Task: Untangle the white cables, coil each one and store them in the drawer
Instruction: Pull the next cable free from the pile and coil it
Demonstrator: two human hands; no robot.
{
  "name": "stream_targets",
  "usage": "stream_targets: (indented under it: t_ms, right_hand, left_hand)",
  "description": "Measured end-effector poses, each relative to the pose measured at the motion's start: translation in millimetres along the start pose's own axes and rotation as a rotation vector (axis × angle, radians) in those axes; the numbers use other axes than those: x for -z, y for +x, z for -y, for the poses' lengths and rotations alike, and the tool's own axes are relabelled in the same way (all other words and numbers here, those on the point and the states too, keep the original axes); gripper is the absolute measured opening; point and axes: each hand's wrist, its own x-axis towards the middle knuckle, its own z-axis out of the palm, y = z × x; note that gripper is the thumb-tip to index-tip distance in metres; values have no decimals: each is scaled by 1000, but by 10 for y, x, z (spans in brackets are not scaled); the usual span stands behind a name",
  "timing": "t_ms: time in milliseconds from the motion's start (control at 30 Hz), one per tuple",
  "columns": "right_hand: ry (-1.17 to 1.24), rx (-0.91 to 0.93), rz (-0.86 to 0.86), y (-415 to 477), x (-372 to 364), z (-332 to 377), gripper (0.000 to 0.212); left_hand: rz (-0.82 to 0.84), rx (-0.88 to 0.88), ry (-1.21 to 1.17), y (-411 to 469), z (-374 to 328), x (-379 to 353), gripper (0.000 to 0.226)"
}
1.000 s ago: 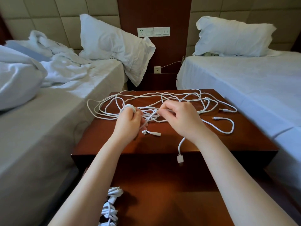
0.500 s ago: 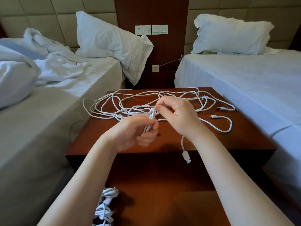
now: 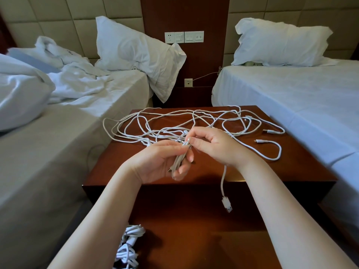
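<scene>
Status: white cables are mostly a loose tangle of thin, round, smooth cord. It spreads over the back half of the nightstand, whose top is glossy red-brown wood. One loop overhangs the left edge. Two small plug ends lie free near the right edge, beside an open U-shaped run of cord.

Left hand is palm up, fingers curled round a bundle of folded strands lying straight across the palm. Right hand pinches the top of that bundle between thumb and forefinger, with the other fingers bent. Both hands sit above the front half of the top.

One cord drops from under the right wrist over the front edge. It ends in a flat rectangular USB plug hanging free.

Coiled cables sit in tight white bunches on the lower wood panel under the left forearm. We cannot tell if that panel is the drawer.

Either side are beds in matte white linen: the left bed is rumpled, the right bed smooth.

Delta: 1 s ago the left hand was knuckles up with the cord over it; it is now palm up. The USB plug was level with the front edge then and now hangs clearly below it. Versus 0.5 s ago both grips are much the same.
</scene>
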Motion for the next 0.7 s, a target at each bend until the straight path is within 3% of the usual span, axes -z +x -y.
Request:
stream_targets:
  t_ms: [200, 433, 700]
  right_hand:
    - [-69, -10, -57, 11, -47, -9, 22]
    - [-242, 63, -109, 31, -173, 37, 27]
    - [-320, 142, -234, 31, -228, 8, 26]
  left_hand:
    - [-202, -8, 129, 63, -1, -47, 35]
    - [-597, 45, 104, 177, -3, -116, 60]
    - [-645, 39, 49, 181, -47, -123, 69]
